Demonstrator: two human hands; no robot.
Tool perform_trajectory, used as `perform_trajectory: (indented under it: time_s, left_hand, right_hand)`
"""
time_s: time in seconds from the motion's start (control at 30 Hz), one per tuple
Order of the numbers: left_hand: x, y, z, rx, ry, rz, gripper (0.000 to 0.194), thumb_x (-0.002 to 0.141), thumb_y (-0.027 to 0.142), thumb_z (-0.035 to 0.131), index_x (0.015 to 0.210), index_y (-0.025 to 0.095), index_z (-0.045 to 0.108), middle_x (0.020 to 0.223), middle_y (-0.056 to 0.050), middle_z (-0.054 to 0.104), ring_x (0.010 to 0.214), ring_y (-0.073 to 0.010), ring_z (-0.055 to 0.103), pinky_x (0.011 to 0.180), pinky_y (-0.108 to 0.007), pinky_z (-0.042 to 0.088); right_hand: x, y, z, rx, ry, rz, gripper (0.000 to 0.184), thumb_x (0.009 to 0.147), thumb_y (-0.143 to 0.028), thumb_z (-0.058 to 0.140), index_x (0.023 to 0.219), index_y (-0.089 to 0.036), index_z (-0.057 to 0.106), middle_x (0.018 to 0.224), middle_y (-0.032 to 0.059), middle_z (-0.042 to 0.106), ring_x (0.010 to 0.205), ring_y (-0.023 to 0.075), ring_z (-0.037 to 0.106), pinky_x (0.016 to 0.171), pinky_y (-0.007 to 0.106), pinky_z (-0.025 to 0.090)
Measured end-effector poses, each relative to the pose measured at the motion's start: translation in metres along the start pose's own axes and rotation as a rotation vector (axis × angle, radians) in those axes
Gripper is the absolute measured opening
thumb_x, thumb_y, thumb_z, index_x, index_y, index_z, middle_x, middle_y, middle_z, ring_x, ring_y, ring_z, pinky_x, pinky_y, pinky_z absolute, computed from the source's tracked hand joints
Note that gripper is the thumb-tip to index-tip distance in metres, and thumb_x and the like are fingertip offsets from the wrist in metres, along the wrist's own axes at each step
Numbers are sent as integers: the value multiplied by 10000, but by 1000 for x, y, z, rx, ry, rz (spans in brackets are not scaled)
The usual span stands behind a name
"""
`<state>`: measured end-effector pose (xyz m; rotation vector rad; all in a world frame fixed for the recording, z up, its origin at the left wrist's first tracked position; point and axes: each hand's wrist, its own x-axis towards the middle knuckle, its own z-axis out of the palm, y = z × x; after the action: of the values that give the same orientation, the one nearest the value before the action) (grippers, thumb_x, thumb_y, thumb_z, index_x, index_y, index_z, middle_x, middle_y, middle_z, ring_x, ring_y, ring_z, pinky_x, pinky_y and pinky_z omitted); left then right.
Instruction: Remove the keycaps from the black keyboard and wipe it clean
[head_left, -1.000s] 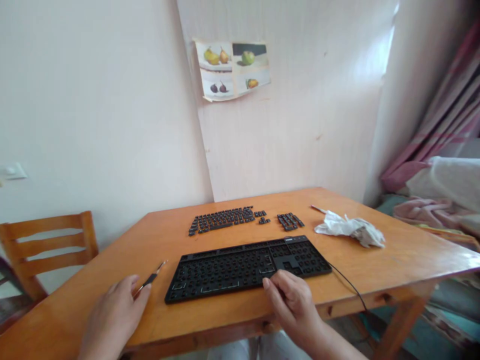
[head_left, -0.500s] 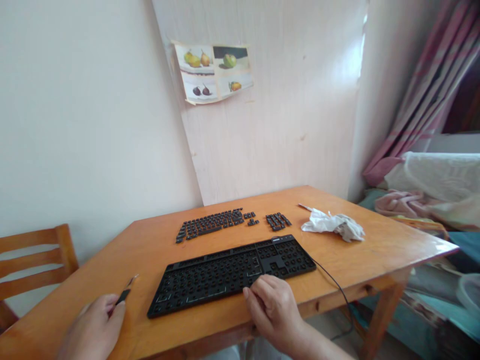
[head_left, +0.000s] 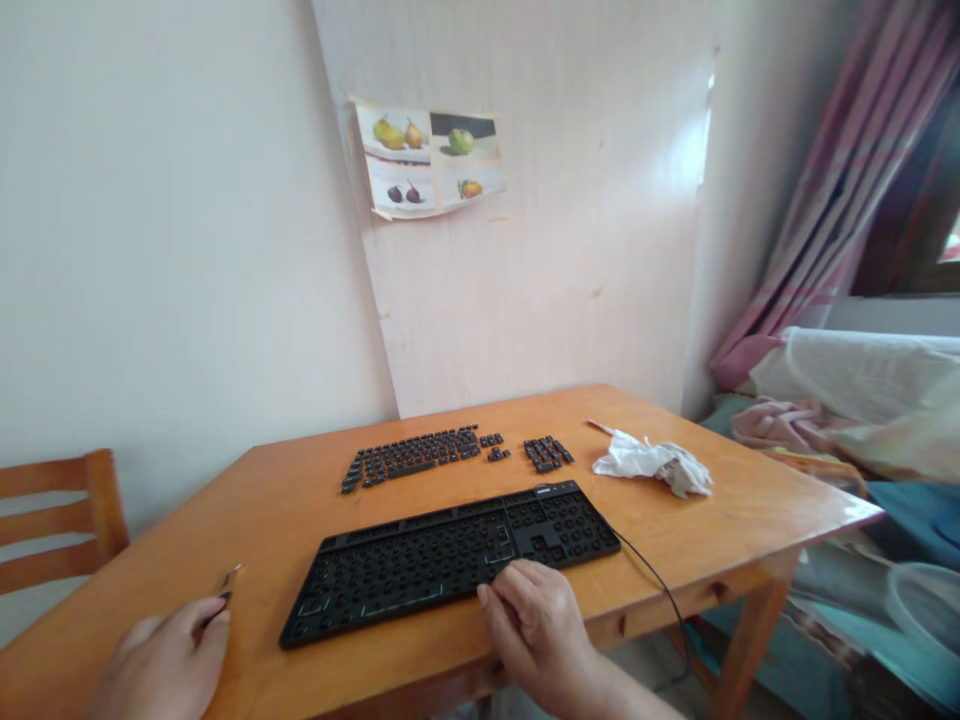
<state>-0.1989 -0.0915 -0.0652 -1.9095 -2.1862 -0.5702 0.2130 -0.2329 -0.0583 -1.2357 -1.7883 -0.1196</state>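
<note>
A black keyboard frame (head_left: 450,560) with its keycaps taken off lies on the orange wooden table (head_left: 300,500). My right hand (head_left: 536,630) rests at the frame's front edge, fingers curled against it. At the lower left, my left hand (head_left: 161,665) is closed on a thin dark tool (head_left: 225,585) whose tip points up and to the right. The removed black keycaps (head_left: 450,455) are laid out in keyboard order behind the frame.
A crumpled white cloth (head_left: 652,462) lies at the table's back right. The keyboard cable (head_left: 660,590) runs off the front right edge. A wooden chair (head_left: 52,520) stands at the left. Bedding (head_left: 847,390) and a curtain are on the right.
The view has swung to the right and slightly up, so the table and hands sit further left and lower in frame. Both hands keep their places on the tool and the keyboard frame.
</note>
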Motion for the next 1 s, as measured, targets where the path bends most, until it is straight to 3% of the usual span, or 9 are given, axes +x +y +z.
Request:
perform_trajectory:
  time_s: [0.1, 0.23, 0.53, 1.0]
  left_hand:
    - [-13, 22, -22, -10, 27, 51, 407, 855, 427, 352, 999, 199, 657, 975, -127, 697, 1032, -303, 614, 918, -393, 467]
    - [-23, 35, -34, -17, 27, 82, 400, 872, 377, 359, 1032, 188, 673, 1041, -125, 672, 999, -279, 622, 939, -389, 448]
    - [-31, 45, -39, 33, 39, 112, 348, 885, 296, 390, 1015, 218, 703, 1058, -85, 680, 982, -230, 636, 914, -330, 435]
    - [-37, 52, -43, 76, 51, 90, 339, 886, 335, 406, 964, 204, 709, 975, -111, 673, 945, -266, 613, 874, -368, 414]
  right_hand:
    - [0, 1, 0, 21, 1, 2, 310, 950, -201, 443, 662, -209, 329, 607, -23, 411, 583, 120, 417, 581, 291, 252]
    - [-2, 3, 2, 26, 4, -15, 316, 954, -205, 458, 663, -210, 334, 613, -21, 408, 588, 123, 415, 587, 297, 254]
    - [-5, 8, 4, 7, 11, -51, 309, 949, -212, 480, 666, -215, 355, 616, -20, 404, 581, 130, 421, 592, 302, 276]
    - [-1, 6, 3, -83, 83, -110, 322, 944, -232, 480, 628, -224, 416, 574, -14, 437, 546, 138, 436, 584, 293, 315]
